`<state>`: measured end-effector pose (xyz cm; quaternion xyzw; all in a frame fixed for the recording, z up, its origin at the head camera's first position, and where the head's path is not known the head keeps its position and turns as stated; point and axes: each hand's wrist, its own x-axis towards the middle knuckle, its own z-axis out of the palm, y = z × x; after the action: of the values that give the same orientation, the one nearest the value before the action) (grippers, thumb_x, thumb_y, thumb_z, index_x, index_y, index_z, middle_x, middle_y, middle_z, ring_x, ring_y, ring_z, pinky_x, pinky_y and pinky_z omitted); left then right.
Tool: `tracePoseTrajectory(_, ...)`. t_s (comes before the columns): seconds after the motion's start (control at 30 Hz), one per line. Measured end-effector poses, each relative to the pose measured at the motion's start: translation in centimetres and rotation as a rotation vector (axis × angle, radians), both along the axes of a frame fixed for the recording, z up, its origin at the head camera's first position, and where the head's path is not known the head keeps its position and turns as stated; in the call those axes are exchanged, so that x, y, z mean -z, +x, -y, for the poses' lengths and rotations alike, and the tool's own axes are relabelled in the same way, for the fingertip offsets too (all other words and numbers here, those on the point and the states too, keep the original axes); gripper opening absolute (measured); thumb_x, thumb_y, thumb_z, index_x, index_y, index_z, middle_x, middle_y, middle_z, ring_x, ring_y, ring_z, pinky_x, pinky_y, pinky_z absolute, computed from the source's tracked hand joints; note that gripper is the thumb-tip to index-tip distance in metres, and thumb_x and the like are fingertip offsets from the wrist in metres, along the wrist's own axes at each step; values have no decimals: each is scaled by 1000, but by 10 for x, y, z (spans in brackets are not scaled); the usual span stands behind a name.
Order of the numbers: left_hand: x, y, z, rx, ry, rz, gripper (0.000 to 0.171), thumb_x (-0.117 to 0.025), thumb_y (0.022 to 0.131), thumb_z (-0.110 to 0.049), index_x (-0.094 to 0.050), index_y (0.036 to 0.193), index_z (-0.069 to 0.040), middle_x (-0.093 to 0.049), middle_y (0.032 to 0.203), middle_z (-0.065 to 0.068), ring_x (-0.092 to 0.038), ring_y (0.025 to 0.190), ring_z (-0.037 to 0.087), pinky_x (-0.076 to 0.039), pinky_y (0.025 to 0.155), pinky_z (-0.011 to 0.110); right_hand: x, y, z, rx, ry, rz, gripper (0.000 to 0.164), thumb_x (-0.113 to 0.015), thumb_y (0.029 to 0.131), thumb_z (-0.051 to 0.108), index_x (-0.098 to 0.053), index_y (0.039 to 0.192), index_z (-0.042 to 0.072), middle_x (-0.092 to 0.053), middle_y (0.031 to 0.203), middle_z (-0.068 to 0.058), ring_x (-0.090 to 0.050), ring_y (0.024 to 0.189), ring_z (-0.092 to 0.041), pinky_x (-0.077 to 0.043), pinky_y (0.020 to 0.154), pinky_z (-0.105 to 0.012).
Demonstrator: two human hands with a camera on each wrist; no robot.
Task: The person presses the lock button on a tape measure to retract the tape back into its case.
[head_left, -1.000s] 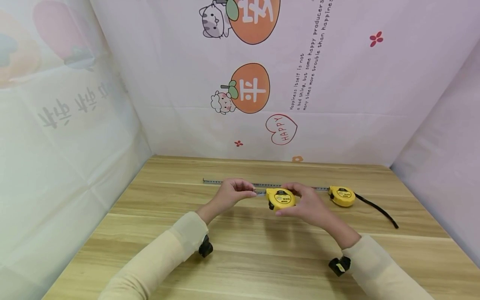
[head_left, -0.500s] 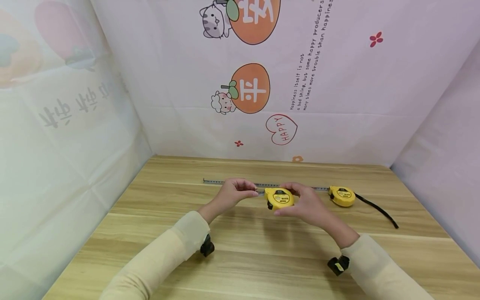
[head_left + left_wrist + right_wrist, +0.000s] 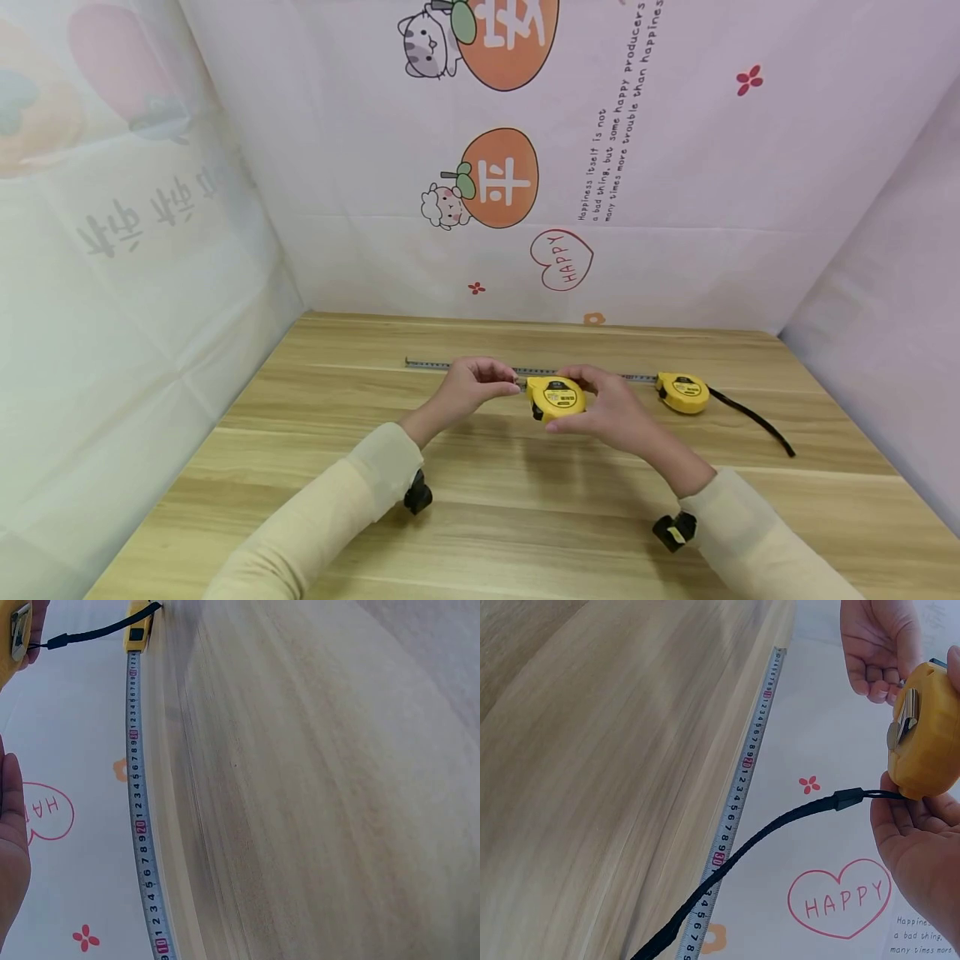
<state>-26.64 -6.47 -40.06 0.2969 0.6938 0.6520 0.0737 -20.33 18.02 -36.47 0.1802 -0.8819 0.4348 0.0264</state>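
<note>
Above the table, my right hand [image 3: 611, 408] grips a yellow tape measure [image 3: 557, 400] by its case, thumb underneath and fingers behind. At the case's mouth my left hand [image 3: 472, 390] pinches the end of its blade between thumb and fingertips; only a very short bit of blade shows. A black wrist strap [image 3: 772, 825] hangs from the held case in the right wrist view. Behind the hands a second yellow tape measure [image 3: 684, 393] lies on the table. Its blade [image 3: 139, 795] is pulled out long and stretches leftward, partly hidden by the hands in the head view.
The wooden table [image 3: 337, 517] meets a white printed cloth [image 3: 360, 167] at its back edge, with more cloth at both sides. From the second tape measure a black strap [image 3: 753, 415] trails rightward over the wood.
The blade between my left fingers and the held case has grown shorter. The case has moved slightly left and the left hand slightly right, closing the gap. The second tape measure stays put.
</note>
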Motion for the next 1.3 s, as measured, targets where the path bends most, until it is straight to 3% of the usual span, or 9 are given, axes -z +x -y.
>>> tracePoseTrajectory(0.37, 1, -1, -2, 2, -9, 0, 17, -75, 88, -14, -71, 98, -1, -70, 93, 8, -63, 90, 38, -48, 86, 59, 1, 1, 3, -11, 11, -24, 74, -90, 67, 37, -58, 123, 1, -63, 118, -10, -57, 114, -33, -50, 89, -47)
tracePoseTrajectory(0.6, 0, 0, -3, -8, -19, 2, 16, -75, 87, -13, -71, 98, -1, -69, 93, 7, -65, 83, 17, -47, 86, 60, 0, 2, 5, -14, 15, -22, 73, -90, 68, 35, -57, 123, 0, -62, 119, -11, -56, 115, -34, -50, 90, -47)
tracePoseTrajectory(1.3, -1, 0, -3, 34, -10, -9, 19, -72, 89, -9, -70, 104, 2, -70, 97, 8, -66, 88, 19, -48, 88, 57, 1, 1, 5, -24, 26, -39, 73, -90, 68, 33, -58, 124, 1, -62, 120, -10, -56, 115, -34, -49, 91, -49)
